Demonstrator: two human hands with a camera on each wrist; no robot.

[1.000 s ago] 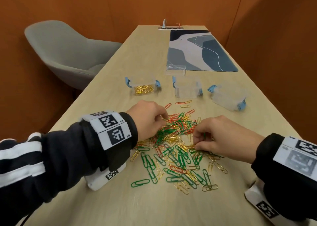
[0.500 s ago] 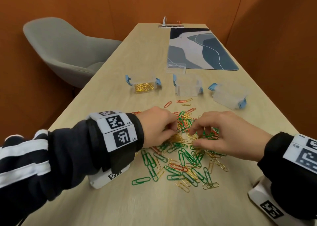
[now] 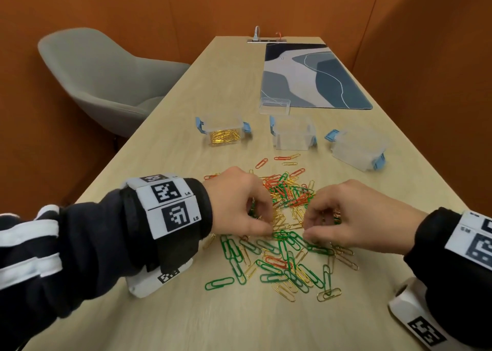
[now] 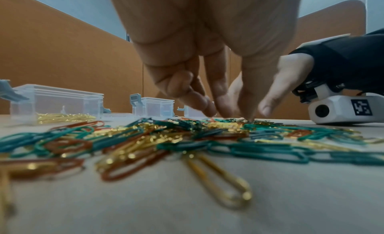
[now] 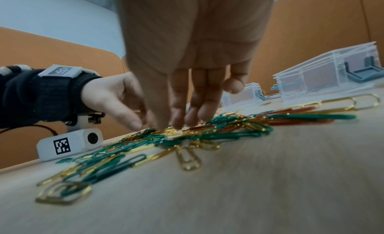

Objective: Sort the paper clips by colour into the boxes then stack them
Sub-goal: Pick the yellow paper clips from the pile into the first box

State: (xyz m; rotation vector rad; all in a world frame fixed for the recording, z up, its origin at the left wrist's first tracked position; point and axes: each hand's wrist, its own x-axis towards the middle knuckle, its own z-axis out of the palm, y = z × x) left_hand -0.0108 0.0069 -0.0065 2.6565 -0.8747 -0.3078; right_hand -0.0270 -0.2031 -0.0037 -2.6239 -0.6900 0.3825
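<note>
A mixed pile of green, red and gold paper clips (image 3: 286, 244) lies on the wooden table (image 3: 186, 318). Both hands reach into its middle. My left hand (image 3: 267, 221) curls over the pile, thumb and fingers pinching gold clips; the left wrist view shows its fingertips (image 4: 247, 112) down in the heap. My right hand (image 3: 308, 228) faces it a few centimetres away, with gold clips showing inside its curled fingers (image 5: 176, 121). Behind the pile stand three clear boxes with blue latches. The left box (image 3: 223, 135) holds gold clips. The middle box (image 3: 292, 135) and right box (image 3: 359, 148) look empty.
A clear lid (image 3: 274, 105) lies behind the middle box, at the edge of a blue and grey mat (image 3: 311, 76). A grey chair (image 3: 106, 76) stands left of the table. Orange walls close in on both sides. Stray red and gold clips (image 3: 287, 159) lie near the boxes.
Both hands have drawn nearer to each other and towards me, from the far part of the pile to the gold patch at its middle. The boxes have not moved.
</note>
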